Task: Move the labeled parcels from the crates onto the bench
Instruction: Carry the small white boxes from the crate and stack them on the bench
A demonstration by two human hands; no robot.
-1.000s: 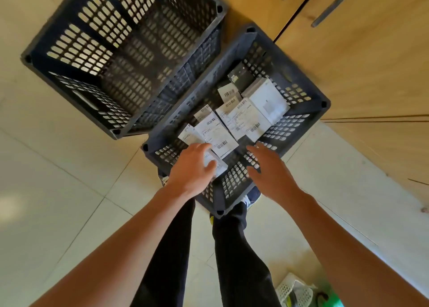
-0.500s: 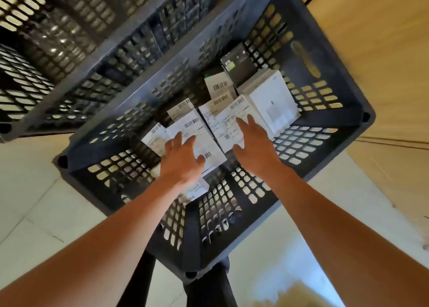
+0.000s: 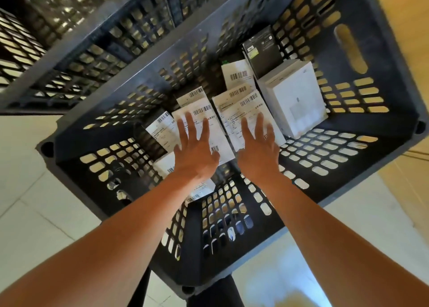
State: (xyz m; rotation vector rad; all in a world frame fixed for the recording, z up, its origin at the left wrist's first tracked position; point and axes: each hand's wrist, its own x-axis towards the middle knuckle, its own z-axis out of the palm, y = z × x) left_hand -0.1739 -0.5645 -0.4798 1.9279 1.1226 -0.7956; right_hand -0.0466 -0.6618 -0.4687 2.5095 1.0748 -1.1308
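Observation:
A dark slotted crate (image 3: pixel 348 40) fills the view, and both my arms reach down into it. Several white parcels with barcode labels lie overlapping on its floor. My left hand (image 3: pixel 195 151) is spread flat over one labeled parcel (image 3: pixel 218 130), fingers apart. My right hand (image 3: pixel 257 149) hovers spread over the neighbouring labeled parcel (image 3: pixel 246 109). A plain white box (image 3: pixel 294 98) stands at the right of the pile, and a black box (image 3: pixel 262 51) leans behind it. Neither hand grips anything.
A second dark crate (image 3: pixel 58 51) stands against the first at the upper left. Pale floor tiles (image 3: pixel 34 214) surround the crates. A wooden cabinet front (image 3: pixel 411 28) rises on the right. My dark trouser legs (image 3: pixel 216 292) show under the crate's near corner.
My head has dropped much closer to the crate. Both hands have gone from the near rim down to the parcels, and the fingers have spread out.

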